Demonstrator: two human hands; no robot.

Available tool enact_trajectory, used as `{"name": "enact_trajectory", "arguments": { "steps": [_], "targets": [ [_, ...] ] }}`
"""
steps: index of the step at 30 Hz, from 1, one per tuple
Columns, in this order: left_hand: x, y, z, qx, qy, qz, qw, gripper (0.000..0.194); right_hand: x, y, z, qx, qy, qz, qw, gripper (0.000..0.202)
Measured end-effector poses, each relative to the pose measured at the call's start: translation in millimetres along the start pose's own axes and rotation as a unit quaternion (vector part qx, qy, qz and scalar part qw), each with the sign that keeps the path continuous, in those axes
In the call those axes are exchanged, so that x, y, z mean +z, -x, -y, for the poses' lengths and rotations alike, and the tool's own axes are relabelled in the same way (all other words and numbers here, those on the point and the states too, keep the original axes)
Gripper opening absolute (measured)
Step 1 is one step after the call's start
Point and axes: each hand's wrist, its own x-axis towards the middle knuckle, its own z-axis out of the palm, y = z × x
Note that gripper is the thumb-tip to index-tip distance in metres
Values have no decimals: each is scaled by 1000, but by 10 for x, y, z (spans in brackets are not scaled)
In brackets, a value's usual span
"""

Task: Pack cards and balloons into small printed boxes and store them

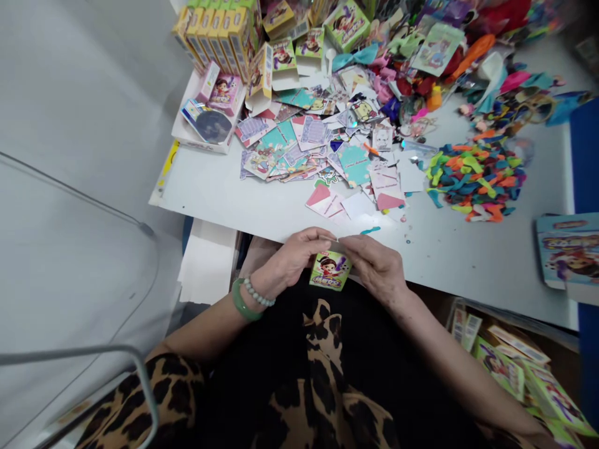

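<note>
A small green printed box (330,272) with a cartoon girl on its front sits between my hands, just off the table's front edge. My left hand (299,254) pinches its upper left corner with thumb and fingers; a green bangle and a beaded bracelet circle that wrist. At the upper right, my right hand (377,263) has its fingers closed on the box's top, where a greyish flap shows. What lies inside the box is hidden. Just beyond my fingers, a thin blue balloon (370,230) lies on the white table (276,212).
Printed cards (285,140) spread over the table's middle. Balloons (477,178) form a pile at right. Yellow boxes (219,37) stand in a row at back left, behind a white tray (206,146). A carton at lower right holds more green boxes (503,368). A metal rail (70,357) crosses lower left.
</note>
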Motion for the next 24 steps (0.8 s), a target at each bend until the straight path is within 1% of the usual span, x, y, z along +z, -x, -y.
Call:
{"name": "enact_trajectory", "arguments": {
  "steps": [1, 2, 3, 5, 7, 9, 10, 11, 13, 15, 16, 18, 20, 22, 24],
  "targets": [
    [-10, -3, 8, 28, -6, -3, 1000, 11, -46, 3, -25, -44, 19, 26, 999, 21],
    [-26, -7, 19, 55, -20, -1, 998, 13, -89, 8, -45, -69, 34, 52, 996, 21],
    [-45, -10, 29, 76, -42, 7, 996, 15, -126, 12, -57, -77, 43, 71, 994, 22],
    [-81, -11, 39, 98, -95, 34, 990, 18, -175, 19, -57, -58, 38, 84, 994, 22],
    [-96, 2, 29, 111, -144, 53, 982, 22, -186, 16, -28, -7, 13, 73, 997, 19],
    [-84, 33, 1, 130, -185, 50, 973, 24, -172, 0, 22, 68, -31, 58, 996, 18],
    [-70, 54, -17, 139, -201, 45, 969, 24, -160, -13, 51, 112, -63, 56, 990, 18],
    [-54, 76, -35, 146, -214, 39, 965, 24, -147, -27, 80, 157, -101, 55, 981, 19],
    [-21, 118, -65, 142, -224, 31, 964, 24, -120, -56, 134, 240, -179, 60, 952, 22],
    [1, 143, -83, 127, -214, 23, 968, 24, -93, -82, 173, 292, -231, 56, 926, 24],
    [6, 146, -86, 121, -206, 17, 971, 23, -80, -92, 185, 305, -242, 47, 920, 24],
    [7, 134, -84, 113, -197, 10, 974, 22, -58, -104, 195, 311, -245, 34, 918, 23],
    [-7, 104, -73, 106, -198, 8, 974, 20, -48, -103, 190, 296, -225, 38, 928, 21],
    [-33, 69, -57, 100, -208, 9, 973, 17, -53, -90, 175, 258, -180, 50, 948, 18],
    [-68, 44, -41, 100, -221, 17, 970, 16, -70, -65, 153, 188, -127, 55, 972, 14]
  ]
}}
